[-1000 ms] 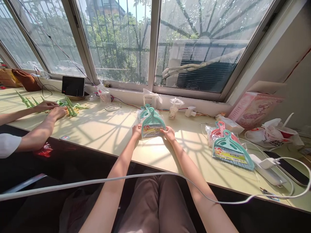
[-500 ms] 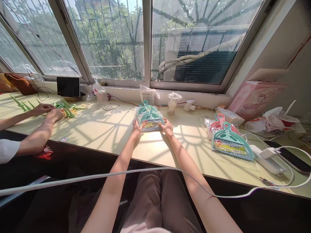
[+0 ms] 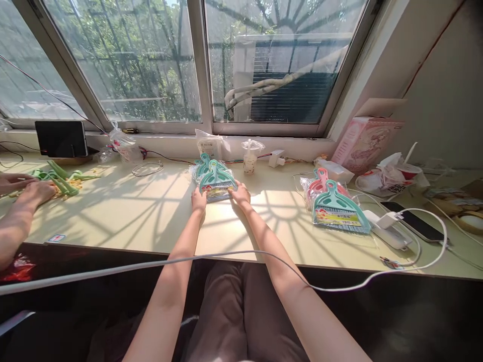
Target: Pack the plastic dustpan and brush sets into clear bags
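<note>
A small stack of green dustpan-and-brush sets (image 3: 216, 177) in clear wrap lies on the table in front of me, handles pointing to the window. My left hand (image 3: 198, 200) grips its left lower corner, and my right hand (image 3: 240, 194) grips the right one. Both hands are closed on the edges, with some fingertips hidden by the wrap. Off to the right lies a second pile, with a green dustpan set (image 3: 338, 211) over a pink dustpan set (image 3: 320, 182), touched by neither hand.
A power strip (image 3: 388, 232), phone (image 3: 413, 221) and white cable (image 3: 362, 286) lie at the right; the cable crosses over my forearms. A drink cup (image 3: 249, 160) stands near the window. Another person's hands (image 3: 37, 192) work among green pieces (image 3: 62, 180) at left.
My view has turned to the right, so everything sits further left in the picture. Both hands keep their hold on the green dustpan sets, which stay about where they were on the table.
</note>
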`<state>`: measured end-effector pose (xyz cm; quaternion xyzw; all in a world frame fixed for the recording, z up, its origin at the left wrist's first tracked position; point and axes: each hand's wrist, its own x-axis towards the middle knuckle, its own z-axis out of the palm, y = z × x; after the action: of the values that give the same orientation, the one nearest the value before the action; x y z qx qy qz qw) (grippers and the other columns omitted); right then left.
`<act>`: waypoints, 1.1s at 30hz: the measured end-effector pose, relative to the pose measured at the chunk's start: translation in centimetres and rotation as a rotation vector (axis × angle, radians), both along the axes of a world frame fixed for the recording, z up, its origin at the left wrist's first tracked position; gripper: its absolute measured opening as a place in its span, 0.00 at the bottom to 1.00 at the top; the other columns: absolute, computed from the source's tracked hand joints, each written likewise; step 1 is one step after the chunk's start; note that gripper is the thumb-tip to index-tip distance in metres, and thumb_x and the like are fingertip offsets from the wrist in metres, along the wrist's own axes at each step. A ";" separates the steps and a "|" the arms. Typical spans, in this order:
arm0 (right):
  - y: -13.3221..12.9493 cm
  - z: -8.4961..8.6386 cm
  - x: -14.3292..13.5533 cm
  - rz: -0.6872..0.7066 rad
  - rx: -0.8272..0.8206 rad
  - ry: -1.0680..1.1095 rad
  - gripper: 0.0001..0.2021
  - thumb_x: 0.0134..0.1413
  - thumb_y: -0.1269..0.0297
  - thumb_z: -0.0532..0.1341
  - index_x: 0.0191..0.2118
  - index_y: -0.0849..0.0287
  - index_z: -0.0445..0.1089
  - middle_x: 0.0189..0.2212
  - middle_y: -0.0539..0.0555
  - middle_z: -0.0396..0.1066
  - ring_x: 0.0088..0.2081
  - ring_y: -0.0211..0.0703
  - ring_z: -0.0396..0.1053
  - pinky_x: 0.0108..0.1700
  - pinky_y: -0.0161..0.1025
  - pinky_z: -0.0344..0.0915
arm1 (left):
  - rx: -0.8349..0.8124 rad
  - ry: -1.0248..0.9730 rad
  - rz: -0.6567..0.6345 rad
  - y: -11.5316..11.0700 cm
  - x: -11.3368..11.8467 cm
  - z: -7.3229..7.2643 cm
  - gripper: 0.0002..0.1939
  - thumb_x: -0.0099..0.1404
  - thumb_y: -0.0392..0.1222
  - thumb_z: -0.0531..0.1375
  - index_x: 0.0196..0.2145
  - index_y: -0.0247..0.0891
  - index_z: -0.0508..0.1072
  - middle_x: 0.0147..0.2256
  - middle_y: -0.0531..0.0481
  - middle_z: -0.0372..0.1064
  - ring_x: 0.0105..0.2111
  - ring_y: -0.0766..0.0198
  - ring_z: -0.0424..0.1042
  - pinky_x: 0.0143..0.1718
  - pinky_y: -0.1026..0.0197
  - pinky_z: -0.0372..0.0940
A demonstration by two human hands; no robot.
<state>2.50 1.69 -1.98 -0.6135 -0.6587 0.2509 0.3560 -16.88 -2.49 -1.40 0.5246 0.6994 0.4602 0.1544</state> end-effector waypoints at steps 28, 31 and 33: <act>-8.9 7.3 34.2 -0.643 0.047 -0.461 0.22 0.69 0.59 0.62 0.64 0.61 0.73 0.65 0.70 0.70 0.67 0.64 0.62 0.66 0.56 0.58 | 0.448 0.845 -0.985 -6.5 13.8 -0.5 0.31 0.69 0.34 0.56 0.68 0.43 0.74 0.69 0.40 0.70 0.74 0.45 0.61 0.79 0.38 0.45; -7.9 8.2 37.2 -0.598 -0.271 -0.545 0.18 0.65 0.55 0.68 0.56 0.57 0.79 0.56 0.66 0.77 0.61 0.63 0.71 0.64 0.58 0.62 | 0.490 0.880 -0.949 -5.6 16.4 0.1 0.27 0.67 0.30 0.58 0.61 0.39 0.78 0.70 0.36 0.67 0.73 0.46 0.62 0.77 0.39 0.52; -7.1 8.4 37.7 -0.551 -0.355 -0.581 0.15 0.63 0.56 0.70 0.53 0.54 0.80 0.54 0.63 0.79 0.61 0.61 0.73 0.65 0.59 0.62 | 0.479 0.874 -0.906 -4.9 17.3 0.3 0.23 0.66 0.27 0.58 0.56 0.39 0.80 0.69 0.36 0.68 0.72 0.47 0.64 0.74 0.40 0.58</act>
<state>40.15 -5.45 6.41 -0.8631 -0.4898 0.0730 0.0986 0.42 -7.35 -1.14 0.9240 0.2868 0.2378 -0.0857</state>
